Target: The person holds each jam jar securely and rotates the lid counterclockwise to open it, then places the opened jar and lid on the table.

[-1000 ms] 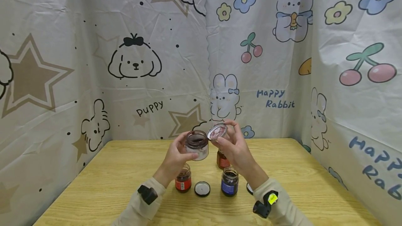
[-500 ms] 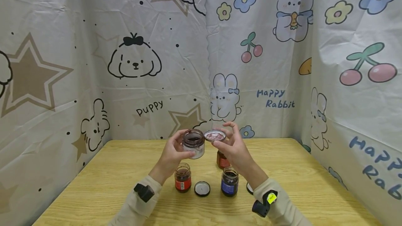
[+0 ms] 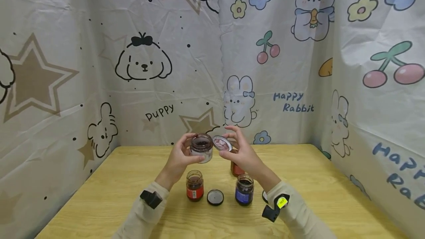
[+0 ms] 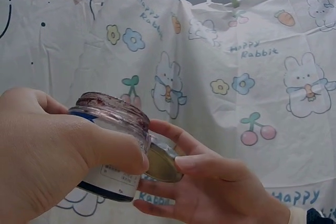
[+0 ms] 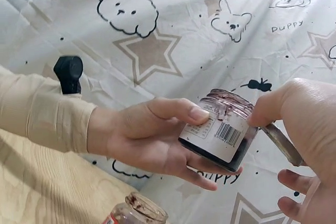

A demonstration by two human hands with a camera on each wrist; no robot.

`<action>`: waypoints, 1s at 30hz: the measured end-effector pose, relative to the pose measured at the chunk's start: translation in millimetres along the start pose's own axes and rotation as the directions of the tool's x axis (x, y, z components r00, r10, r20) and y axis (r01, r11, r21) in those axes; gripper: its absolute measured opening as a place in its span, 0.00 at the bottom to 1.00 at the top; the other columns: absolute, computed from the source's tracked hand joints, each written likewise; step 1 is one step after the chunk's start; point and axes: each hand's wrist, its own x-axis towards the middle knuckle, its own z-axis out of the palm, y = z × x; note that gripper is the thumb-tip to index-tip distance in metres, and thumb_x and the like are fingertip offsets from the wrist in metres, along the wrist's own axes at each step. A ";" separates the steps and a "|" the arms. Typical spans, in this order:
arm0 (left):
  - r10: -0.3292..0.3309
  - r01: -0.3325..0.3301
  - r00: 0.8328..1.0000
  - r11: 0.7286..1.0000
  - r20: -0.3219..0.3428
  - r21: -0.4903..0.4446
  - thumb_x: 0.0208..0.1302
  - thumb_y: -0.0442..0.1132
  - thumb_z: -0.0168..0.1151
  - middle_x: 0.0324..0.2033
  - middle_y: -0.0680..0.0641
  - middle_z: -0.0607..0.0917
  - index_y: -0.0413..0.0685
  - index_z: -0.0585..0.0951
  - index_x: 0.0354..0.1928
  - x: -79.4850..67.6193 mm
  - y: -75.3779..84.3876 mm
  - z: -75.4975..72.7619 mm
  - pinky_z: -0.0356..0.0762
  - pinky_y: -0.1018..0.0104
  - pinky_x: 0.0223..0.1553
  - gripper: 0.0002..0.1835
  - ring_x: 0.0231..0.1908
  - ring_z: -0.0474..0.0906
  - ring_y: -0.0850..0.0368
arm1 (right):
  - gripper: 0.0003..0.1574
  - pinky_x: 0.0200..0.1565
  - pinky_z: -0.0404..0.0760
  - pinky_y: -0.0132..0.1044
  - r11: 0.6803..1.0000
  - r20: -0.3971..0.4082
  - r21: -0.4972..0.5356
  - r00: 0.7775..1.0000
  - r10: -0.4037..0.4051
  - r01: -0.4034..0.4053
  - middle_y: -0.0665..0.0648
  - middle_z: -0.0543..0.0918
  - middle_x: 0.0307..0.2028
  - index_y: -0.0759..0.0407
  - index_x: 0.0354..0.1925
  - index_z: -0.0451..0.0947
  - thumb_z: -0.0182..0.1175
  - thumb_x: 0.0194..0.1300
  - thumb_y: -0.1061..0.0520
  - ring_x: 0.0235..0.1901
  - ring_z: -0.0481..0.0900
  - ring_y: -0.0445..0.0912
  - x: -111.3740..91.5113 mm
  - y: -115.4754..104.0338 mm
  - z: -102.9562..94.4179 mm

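Up in the air over the table, my left hand [image 3: 177,160] grips a glass jar [image 3: 201,152] with a white label and dark smears round its open mouth. The jar's thumb-side label and barcode show in the right wrist view. My right hand [image 3: 245,156] pinches a round metal lid [image 3: 221,143] by its edge, close beside the jar's rim. Pinkish smears cover the inner face of this lid, which is tilted towards the head camera. In the left wrist view the lid [image 4: 164,162] shows its gold-coloured side, partly behind the left thumb.
Below the hands stand an uncapped red-label jar [image 3: 194,187] and an uncapped blue-label jar [image 3: 244,191], with a lid [image 3: 215,197] lying between them. Another jar [image 3: 237,169] is partly hidden behind my right hand. My right sleeve covers part of another lid [image 3: 264,196].
Both hands have drifted left with the jar and lid. The lid has turned, flattening in between and now tilting the other way. Jars on the table have stayed put; the head view has shifted slightly.
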 end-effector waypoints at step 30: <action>-0.137 0.268 0.916 0.909 -0.378 0.321 0.39 0.35 0.78 0.45 0.41 0.80 0.42 0.67 0.54 24.9 -73.2 -51.3 0.74 0.65 0.39 0.39 0.45 0.74 0.50 | 0.41 0.43 0.71 0.50 0.781 -0.532 -0.343 0.793 0.296 -0.522 0.59 0.61 0.58 0.45 0.60 0.63 0.69 0.49 0.54 0.52 0.62 0.63 67.8 99.6 71.3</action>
